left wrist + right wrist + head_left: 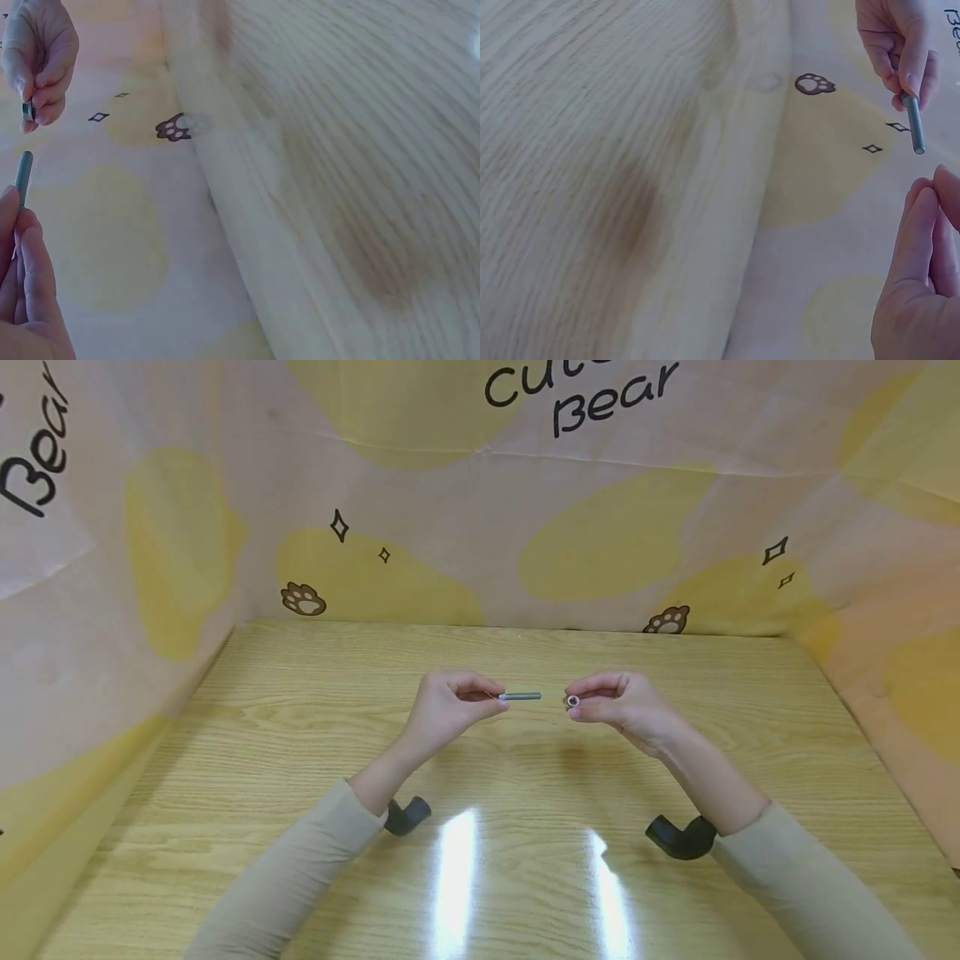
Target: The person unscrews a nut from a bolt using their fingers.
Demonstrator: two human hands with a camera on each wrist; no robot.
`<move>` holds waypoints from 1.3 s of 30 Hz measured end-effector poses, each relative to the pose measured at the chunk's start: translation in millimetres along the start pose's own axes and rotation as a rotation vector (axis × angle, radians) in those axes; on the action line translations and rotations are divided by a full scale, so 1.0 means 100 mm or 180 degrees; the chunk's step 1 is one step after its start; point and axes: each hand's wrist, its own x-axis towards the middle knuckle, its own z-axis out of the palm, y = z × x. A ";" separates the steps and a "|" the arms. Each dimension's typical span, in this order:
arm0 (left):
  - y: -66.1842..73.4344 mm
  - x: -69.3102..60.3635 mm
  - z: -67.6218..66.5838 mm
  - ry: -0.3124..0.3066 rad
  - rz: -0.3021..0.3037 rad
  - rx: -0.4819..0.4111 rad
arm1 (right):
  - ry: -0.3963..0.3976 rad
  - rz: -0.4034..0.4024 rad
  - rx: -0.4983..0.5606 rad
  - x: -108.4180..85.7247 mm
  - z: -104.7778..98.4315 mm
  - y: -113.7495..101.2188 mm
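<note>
In the head view my left hand (450, 703) pinches one end of a grey threaded bolt (522, 697) between thumb and fingers. Its shaft lies level and points right. Across a small gap, my right hand (626, 706) pinches a small metal nut (573, 701), its hole visible. Bolt and nut are apart, both held above the table. The left wrist view shows the bolt (25, 178) with its threads and the nut (28, 111) beyond its tip. From the right wrist, the bolt (913, 124) is plain, while the nut is hidden by the right fingers (915, 232).
Under the hands lies a glossy wood-grain table (525, 793) with two bright reflections. Black curved pieces (408, 817) show beside both forearms. Patterned cloth (420, 552) walls in the back and both sides.
</note>
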 end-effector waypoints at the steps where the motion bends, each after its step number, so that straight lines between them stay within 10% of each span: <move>1: -0.02 0.00 0.00 -0.0025 -0.0010 0.0031 | 0.0031 0.0034 -0.0012 0.00 -0.01 0.02; 39: -0.64 0.02 0.20 -0.0708 -0.0289 0.0952 | 0.0300 0.0530 -0.1177 0.28 -0.17 0.77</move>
